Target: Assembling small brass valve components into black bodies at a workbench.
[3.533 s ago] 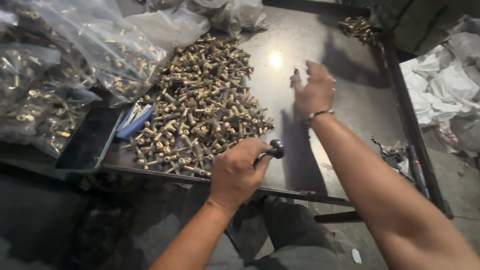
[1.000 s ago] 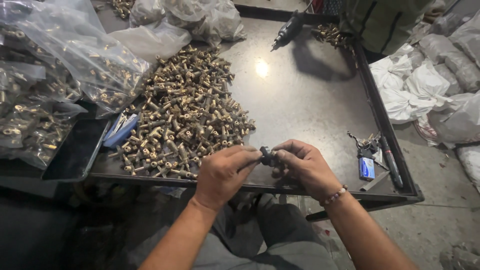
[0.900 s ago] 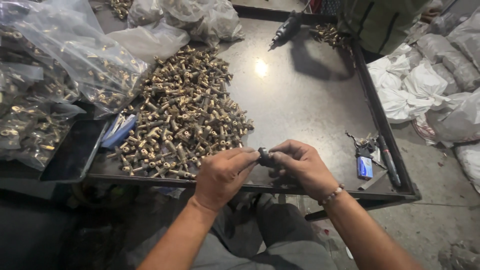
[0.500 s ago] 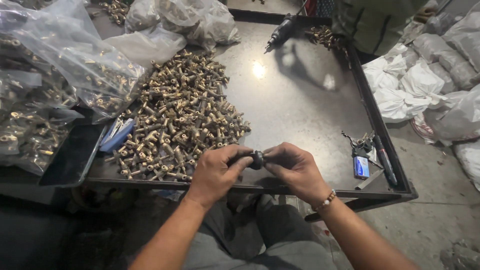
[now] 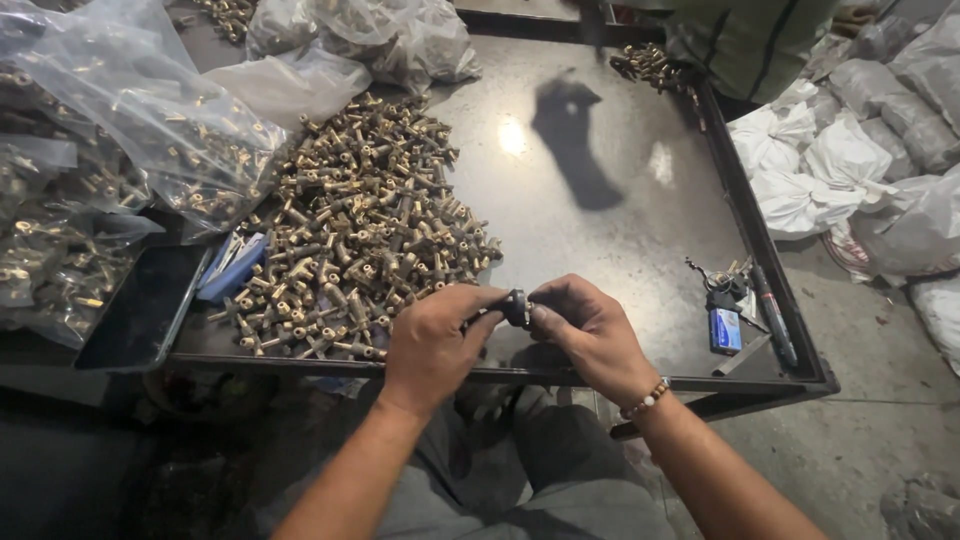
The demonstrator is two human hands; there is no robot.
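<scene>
In the head view, both hands are now joined at the near edge of the dark metal tray table (image 5: 600, 215), where a few seconds ago the right hand lay flat and far out on the tray. The work has passed from reaching to fitting a part. Since half a second ago the hands have hardly moved; only the camera has shifted a little.

The left hand (image 5: 432, 342) comes from the near left, knuckles up, its fingers closed on the small dark round fitting (image 5: 517, 306). The right hand (image 5: 587, 335) meets it from the right, thumb and fingertips pinched on the same fitting. The fitting sits between both hands, just above the near rim.

The heap of small brass fittings (image 5: 355, 235) lies to the left, near the left hand. A blue flat tool (image 5: 232, 266) lies at its left edge.
</scene>
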